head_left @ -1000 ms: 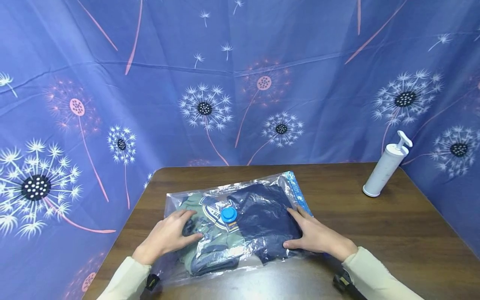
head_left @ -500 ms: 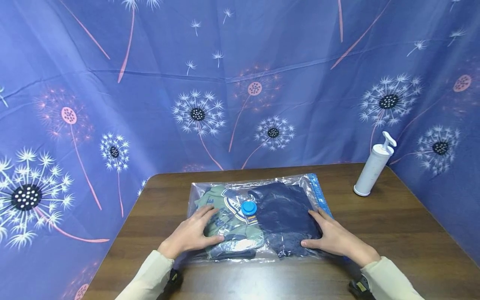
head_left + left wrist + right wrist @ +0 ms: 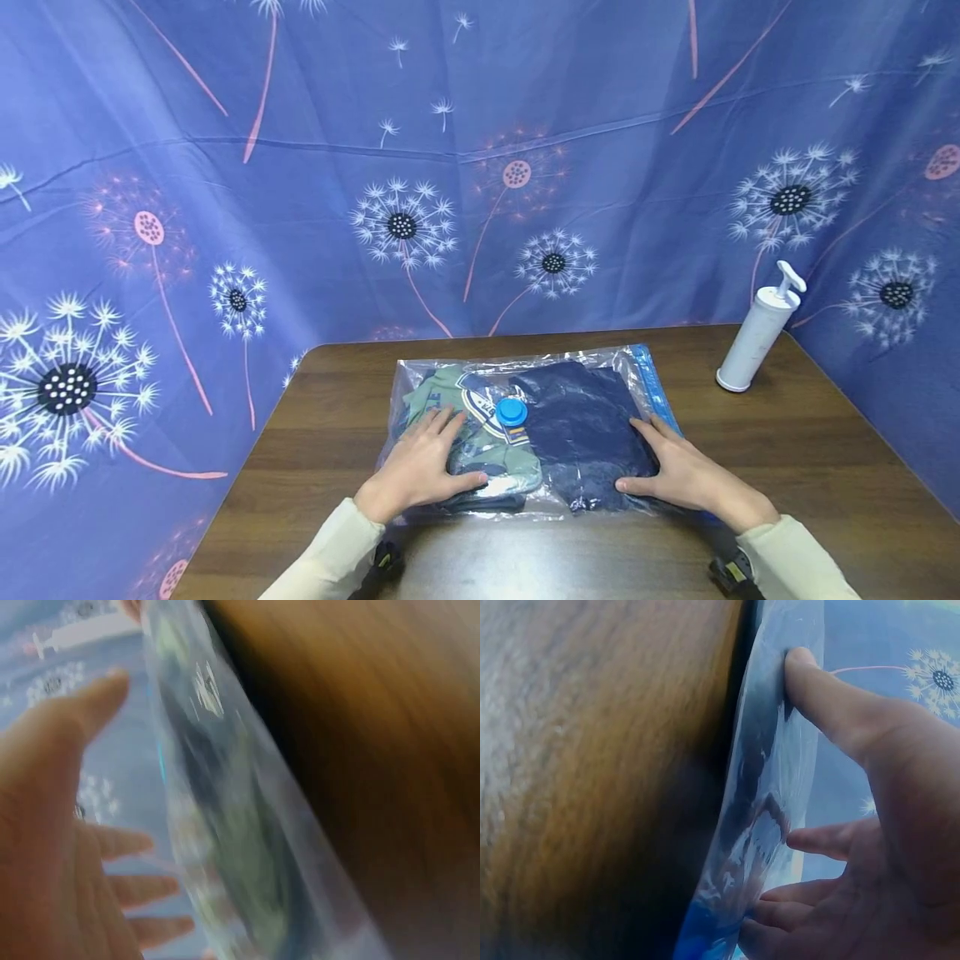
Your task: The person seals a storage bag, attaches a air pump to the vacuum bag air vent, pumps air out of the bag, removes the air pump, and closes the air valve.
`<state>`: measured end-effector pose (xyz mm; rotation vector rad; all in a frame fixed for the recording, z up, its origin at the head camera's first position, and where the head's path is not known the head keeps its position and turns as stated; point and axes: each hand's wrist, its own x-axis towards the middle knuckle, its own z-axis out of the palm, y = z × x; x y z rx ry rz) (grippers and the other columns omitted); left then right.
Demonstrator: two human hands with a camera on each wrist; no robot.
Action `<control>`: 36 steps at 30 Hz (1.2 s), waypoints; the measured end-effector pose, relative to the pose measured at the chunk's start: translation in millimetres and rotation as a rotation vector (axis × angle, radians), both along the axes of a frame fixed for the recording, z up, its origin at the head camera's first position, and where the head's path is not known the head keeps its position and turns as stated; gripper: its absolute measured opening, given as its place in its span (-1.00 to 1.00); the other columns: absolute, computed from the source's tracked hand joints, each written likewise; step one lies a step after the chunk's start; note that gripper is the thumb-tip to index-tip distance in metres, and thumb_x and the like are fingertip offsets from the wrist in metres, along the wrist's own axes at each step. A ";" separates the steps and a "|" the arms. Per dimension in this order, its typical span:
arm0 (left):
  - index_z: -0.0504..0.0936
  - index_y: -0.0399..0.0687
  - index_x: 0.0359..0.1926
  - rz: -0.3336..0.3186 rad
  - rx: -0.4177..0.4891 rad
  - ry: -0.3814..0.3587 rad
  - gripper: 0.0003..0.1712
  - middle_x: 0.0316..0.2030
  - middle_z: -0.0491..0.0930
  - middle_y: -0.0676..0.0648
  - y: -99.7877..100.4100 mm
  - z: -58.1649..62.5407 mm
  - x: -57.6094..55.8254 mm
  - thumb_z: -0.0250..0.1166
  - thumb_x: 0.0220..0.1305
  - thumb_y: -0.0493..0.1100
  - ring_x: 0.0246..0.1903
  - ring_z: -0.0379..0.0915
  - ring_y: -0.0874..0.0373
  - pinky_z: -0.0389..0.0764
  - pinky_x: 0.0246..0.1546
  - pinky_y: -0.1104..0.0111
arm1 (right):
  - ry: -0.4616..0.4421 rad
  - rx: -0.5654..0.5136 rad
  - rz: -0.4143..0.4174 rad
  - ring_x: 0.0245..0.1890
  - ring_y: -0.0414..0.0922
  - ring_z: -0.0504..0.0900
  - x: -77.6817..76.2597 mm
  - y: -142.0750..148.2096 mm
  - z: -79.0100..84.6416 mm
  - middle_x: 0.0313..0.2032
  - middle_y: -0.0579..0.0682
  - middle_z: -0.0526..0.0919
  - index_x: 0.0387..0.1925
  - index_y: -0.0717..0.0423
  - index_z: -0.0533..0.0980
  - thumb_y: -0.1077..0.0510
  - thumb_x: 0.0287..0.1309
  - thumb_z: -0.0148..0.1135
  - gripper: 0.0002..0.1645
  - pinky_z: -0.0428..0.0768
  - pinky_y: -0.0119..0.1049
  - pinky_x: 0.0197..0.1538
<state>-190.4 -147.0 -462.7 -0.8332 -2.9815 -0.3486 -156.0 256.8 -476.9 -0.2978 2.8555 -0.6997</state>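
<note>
A clear vacuum storage bag (image 3: 555, 507) lies flat on the wooden table, its blue-edged end at the right. Inside are a green printed garment (image 3: 480, 454) on the left and a dark navy garment (image 3: 581, 425) on the right. A round blue valve cap (image 3: 512, 412) sits near the middle of the top. My left hand (image 3: 420, 462) is over the bag's left part, fingers spread and straight; the left wrist view is blurred. At the other end, my right hand (image 3: 686, 471) rests on the bag with thumb and fingers apart. Its thumb (image 3: 817, 686) touches the plastic in the right wrist view.
A white hand pump (image 3: 761, 337) with a T-shaped handle stands at the back right of the table (image 3: 300, 450). Behind the table hangs a blue curtain (image 3: 330, 208) with a dandelion pattern, which also runs along both sides.
The bag has slid to the right and sits straighter to the table. Both hands have moved right with it, the left one farther onto the green garment. The pump stands where it was.
</note>
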 end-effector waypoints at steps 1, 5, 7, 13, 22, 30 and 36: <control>0.27 -0.13 0.54 0.012 -0.005 -0.008 0.20 0.50 0.27 -0.32 4.5 0.1 1.9 0.25 0.15 0.58 0.46 0.20 -0.40 0.35 0.38 -0.25 | -0.003 -0.001 0.002 0.36 0.64 0.20 0.5 -0.2 -0.2 0.46 0.66 -0.01 0.53 0.32 0.15 -0.49 0.00 0.43 0.37 0.47 0.50 0.11; 0.26 -0.09 0.56 0.043 -0.024 -0.027 0.15 0.51 0.25 -0.32 17.5 -4.2 7.8 0.27 0.18 0.53 0.45 0.19 -0.43 0.37 0.35 -0.29 | -0.023 -0.004 0.009 0.35 0.66 0.19 1.5 -1.7 -1.3 0.46 0.68 -0.09 0.54 0.31 0.11 -0.46 0.04 0.41 0.35 0.49 0.49 0.10; 0.26 -0.07 0.56 0.052 -0.022 -0.037 0.13 0.51 0.24 -0.32 21.1 -6.6 8.7 0.27 0.20 0.51 0.45 0.17 -0.44 0.38 0.33 -0.30 | -0.033 -0.006 0.011 0.36 0.67 0.17 1.8 -2.6 -1.4 0.47 0.68 -0.12 0.55 0.32 0.10 -0.45 0.06 0.40 0.34 0.50 0.49 0.09; 0.26 -0.03 0.56 0.075 0.004 -0.109 0.11 0.54 0.20 -0.28 22.6 -9.5 10.3 0.22 0.22 0.54 0.47 0.14 -0.45 0.29 0.38 -0.33 | -0.047 0.000 0.005 0.36 0.68 0.14 2.7 -4.5 -1.0 0.47 0.68 -0.15 0.55 0.34 0.07 -0.45 0.06 0.40 0.37 0.47 0.52 0.10; 0.25 0.01 0.57 0.091 -0.039 -0.134 0.13 0.56 0.18 -0.24 23.0 -8.7 8.9 0.22 0.19 0.57 0.50 0.10 -0.40 0.25 0.40 -0.33 | -0.096 -0.002 0.028 0.43 0.65 -0.01 -2.2 -9.4 7.8 0.48 0.68 -0.20 0.55 0.42 0.03 -0.40 0.07 0.42 0.39 0.37 0.52 0.21; 0.24 -0.02 0.57 0.094 -0.005 -0.143 0.12 0.54 0.16 -0.34 27.1 -8.4 9.8 0.29 0.18 0.49 0.48 0.06 -0.51 0.17 0.42 -0.37 | -0.007 0.041 0.096 0.46 0.62 -0.01 -16.6 -36.3 22.2 0.52 0.59 -0.08 0.56 0.35 0.08 -0.37 0.03 0.47 0.36 0.24 0.55 0.31; 0.26 -0.01 0.56 0.104 0.021 -0.170 0.08 0.54 0.13 -0.37 29.3 -5.9 11.0 0.33 0.18 0.44 0.48 0.02 -0.53 0.13 0.44 -0.35 | 0.032 0.056 0.133 0.50 0.49 0.08 -31.6 -61.0 28.7 0.55 0.47 0.00 0.59 0.18 0.09 -0.43 0.07 0.42 0.30 0.30 0.48 0.33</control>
